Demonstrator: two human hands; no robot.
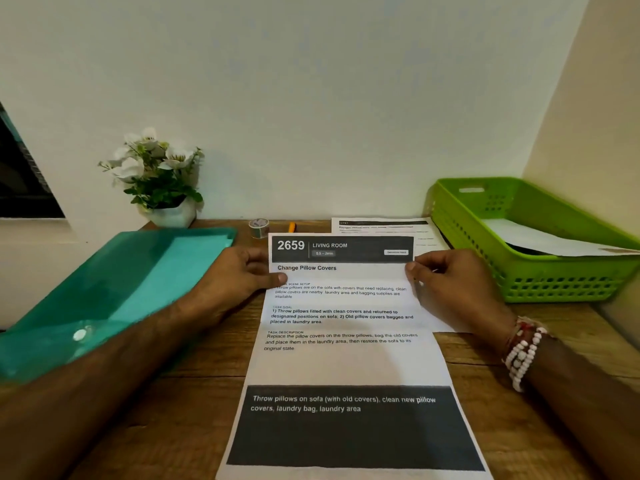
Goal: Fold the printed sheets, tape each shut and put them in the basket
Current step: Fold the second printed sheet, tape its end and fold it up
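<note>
Wooden desk [194, 368], head view: printed sheet [343, 327] flat at centre, left hand [239, 275] and right hand [450, 282] pinching its side edges near the top. Green basket [540, 271] far right holds paper; tape roll [258, 226] behind sheet.

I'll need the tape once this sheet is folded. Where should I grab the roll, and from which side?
The tape roll seems to lie flat, hole up, just past the far left corner of the sheet. Pinch its rim across the ring from above, probably with the left hand, which is nearer.
</note>
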